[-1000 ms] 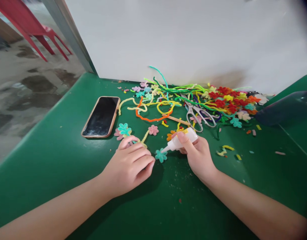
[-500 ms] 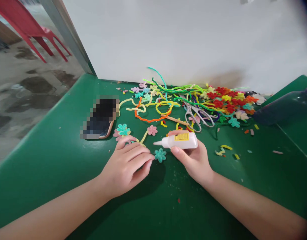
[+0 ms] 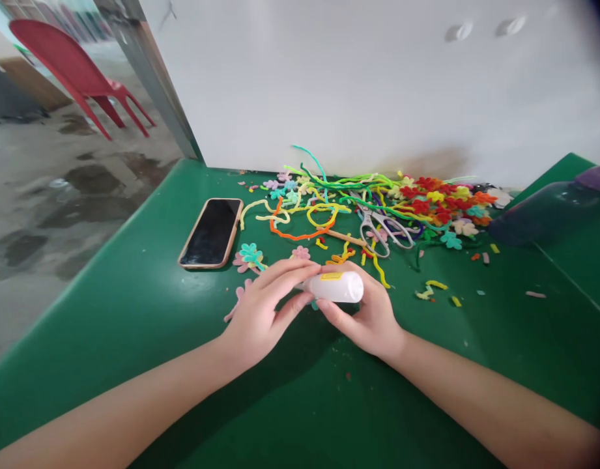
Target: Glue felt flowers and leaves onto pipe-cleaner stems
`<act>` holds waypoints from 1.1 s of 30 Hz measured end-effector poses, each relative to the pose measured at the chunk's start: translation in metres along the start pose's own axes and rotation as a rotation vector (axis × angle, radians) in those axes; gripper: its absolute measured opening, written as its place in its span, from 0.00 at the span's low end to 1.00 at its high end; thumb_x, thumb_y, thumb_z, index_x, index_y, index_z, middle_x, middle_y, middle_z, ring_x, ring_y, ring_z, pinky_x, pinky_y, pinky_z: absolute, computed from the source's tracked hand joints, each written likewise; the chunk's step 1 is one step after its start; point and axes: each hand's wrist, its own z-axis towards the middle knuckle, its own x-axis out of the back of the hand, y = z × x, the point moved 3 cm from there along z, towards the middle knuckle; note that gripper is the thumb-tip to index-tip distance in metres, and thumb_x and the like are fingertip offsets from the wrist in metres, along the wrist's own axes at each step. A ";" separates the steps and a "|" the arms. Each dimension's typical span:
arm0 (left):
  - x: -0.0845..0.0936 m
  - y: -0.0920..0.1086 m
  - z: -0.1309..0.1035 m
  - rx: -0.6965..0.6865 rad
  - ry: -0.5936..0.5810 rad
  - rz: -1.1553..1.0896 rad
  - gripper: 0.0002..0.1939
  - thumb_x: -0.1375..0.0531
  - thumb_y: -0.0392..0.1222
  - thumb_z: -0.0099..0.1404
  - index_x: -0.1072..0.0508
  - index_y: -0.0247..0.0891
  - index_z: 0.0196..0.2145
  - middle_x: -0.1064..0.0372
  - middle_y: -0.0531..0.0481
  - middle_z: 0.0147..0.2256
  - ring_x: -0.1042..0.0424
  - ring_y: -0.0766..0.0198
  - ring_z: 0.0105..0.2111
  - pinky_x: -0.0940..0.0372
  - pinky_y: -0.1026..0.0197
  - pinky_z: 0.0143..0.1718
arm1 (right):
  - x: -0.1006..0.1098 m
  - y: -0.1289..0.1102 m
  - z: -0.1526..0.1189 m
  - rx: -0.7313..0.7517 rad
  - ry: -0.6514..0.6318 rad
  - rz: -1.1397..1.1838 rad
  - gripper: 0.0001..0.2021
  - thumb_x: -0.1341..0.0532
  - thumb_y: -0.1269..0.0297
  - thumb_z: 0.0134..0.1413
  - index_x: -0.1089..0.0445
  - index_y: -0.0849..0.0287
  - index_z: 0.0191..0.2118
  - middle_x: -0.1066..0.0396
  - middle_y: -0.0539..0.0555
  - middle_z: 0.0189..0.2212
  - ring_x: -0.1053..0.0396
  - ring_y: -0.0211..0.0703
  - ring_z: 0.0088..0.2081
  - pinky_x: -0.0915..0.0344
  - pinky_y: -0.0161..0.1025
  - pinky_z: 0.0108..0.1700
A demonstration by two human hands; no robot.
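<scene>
Looked like a craft spot to us, though we couldn't tell if it was a home or a small workshop. Our green tabletop [image 3: 109,312] had fuzzy flowers [image 3: 420,207], loose stems [image 3: 339,183], snipped bits [image 3: 456,301] and scissors [image 3: 372,213] on it, and we saw a red chair [image 3: 60,58] on a bare, stained floor [image 3: 30,195].

White panel [image 3: 329,85] behind green tabletop [image 3: 109,312], red chair [image 3: 62,62] on stained grey floor [image 3: 30,195].
</scene>
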 end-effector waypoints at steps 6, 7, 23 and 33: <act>-0.007 0.004 0.007 0.107 0.022 -0.120 0.13 0.41 0.38 0.66 0.31 0.40 0.49 0.30 0.46 0.49 0.32 0.59 0.52 0.36 0.52 0.56 | 0.000 0.010 -0.004 -0.103 0.170 0.097 0.23 0.34 0.59 0.51 0.38 0.53 0.53 0.30 0.56 0.48 0.30 0.46 0.48 0.31 0.43 0.49; -0.009 0.003 0.009 0.135 0.016 -0.154 0.13 0.41 0.39 0.66 0.31 0.41 0.48 0.30 0.46 0.49 0.30 0.59 0.51 0.36 0.52 0.55 | 0.000 0.012 -0.004 -0.134 0.206 0.122 0.23 0.34 0.58 0.51 0.38 0.53 0.52 0.30 0.56 0.47 0.29 0.45 0.47 0.30 0.43 0.48; -0.017 -0.018 0.006 0.220 0.059 -0.571 0.16 0.38 0.40 0.63 0.32 0.39 0.49 0.29 0.43 0.47 0.24 0.59 0.42 0.27 0.54 0.47 | 0.000 0.014 0.001 -0.064 0.148 0.210 0.14 0.35 0.63 0.54 0.27 0.46 0.47 0.27 0.53 0.45 0.30 0.46 0.47 0.29 0.49 0.49; -0.013 -0.015 0.010 0.176 0.167 -0.497 0.12 0.37 0.39 0.62 0.27 0.39 0.44 0.28 0.47 0.42 0.28 0.60 0.43 0.29 0.57 0.47 | -0.003 0.004 0.004 -0.110 0.160 0.199 0.13 0.35 0.65 0.54 0.27 0.47 0.46 0.27 0.51 0.44 0.29 0.44 0.47 0.30 0.46 0.50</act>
